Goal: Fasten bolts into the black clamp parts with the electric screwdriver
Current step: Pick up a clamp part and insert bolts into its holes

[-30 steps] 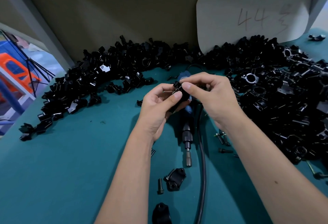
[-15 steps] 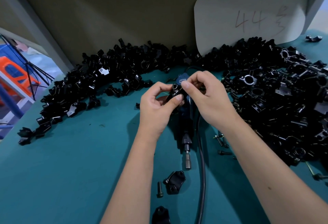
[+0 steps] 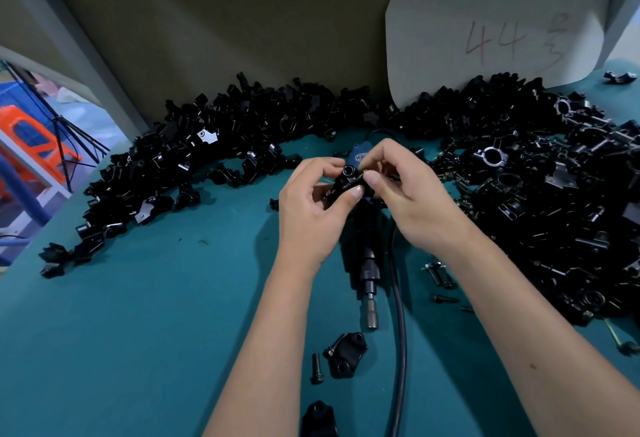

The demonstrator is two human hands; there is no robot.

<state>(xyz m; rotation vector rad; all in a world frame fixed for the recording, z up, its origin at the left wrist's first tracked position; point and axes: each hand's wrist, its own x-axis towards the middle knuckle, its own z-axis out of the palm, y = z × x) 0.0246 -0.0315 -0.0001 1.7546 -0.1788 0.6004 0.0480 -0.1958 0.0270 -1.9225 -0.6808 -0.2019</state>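
Above the screwdriver (image 3: 367,265), both hands pinch a clamp part (image 3: 344,184).

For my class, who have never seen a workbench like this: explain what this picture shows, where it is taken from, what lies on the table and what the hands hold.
The picture comes from a camera worn on a person's head, looking down at their own bare hands. The left hand and right hand together hold one small black clamp part above a teal table. Beneath the hands lies the electric screwdriver, untouched, with its black cable beside it. Heaps of clamp parts curve along the back and right. Loose bolts lie near the right wrist, and one bolt lies beside a lone clamp piece. A white card leans on the wall.
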